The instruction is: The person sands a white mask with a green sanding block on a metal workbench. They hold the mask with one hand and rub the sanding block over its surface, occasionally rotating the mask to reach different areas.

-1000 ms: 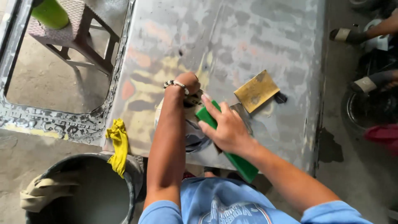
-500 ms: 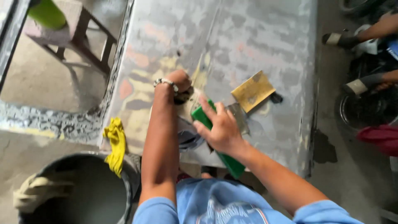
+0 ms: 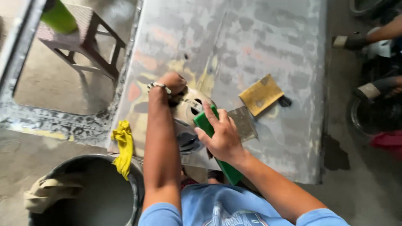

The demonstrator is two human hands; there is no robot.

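A round, pale tool (image 3: 190, 106), perhaps a sanding disc or small power sander, lay on the grey, patchy metal panel (image 3: 259, 37) near its front edge. The left hand (image 3: 171, 82) was closed in a fist on the tool's far side, a beaded bracelet (image 3: 158, 86) on that wrist. The right hand (image 3: 222, 136) gripped a long green block (image 3: 215, 146), fingers wrapped over its upper end, which touched the round tool; the block's lower end stuck out past the panel edge toward the person's blue shirt (image 3: 226, 211).

Just beside the right hand lay a grey sheet of sandpaper (image 3: 243, 123), and beyond it a yellow sheet of sandpaper (image 3: 261, 94) with a small dark scrap (image 3: 285, 101) at its corner.

At the lower left stood a dark round bucket (image 3: 136, 184) holding murky grey water. A yellow rag (image 3: 122, 146) hung over its rim next to the panel, and a tan cloth (image 3: 46, 192) draped over the opposite rim.

Through an opening in the panel at the upper left stood a small brown stool (image 3: 83, 35) with a green object (image 3: 58, 16) on it. At the right edge, another person's sandalled feet (image 3: 368, 67) rested on the floor.
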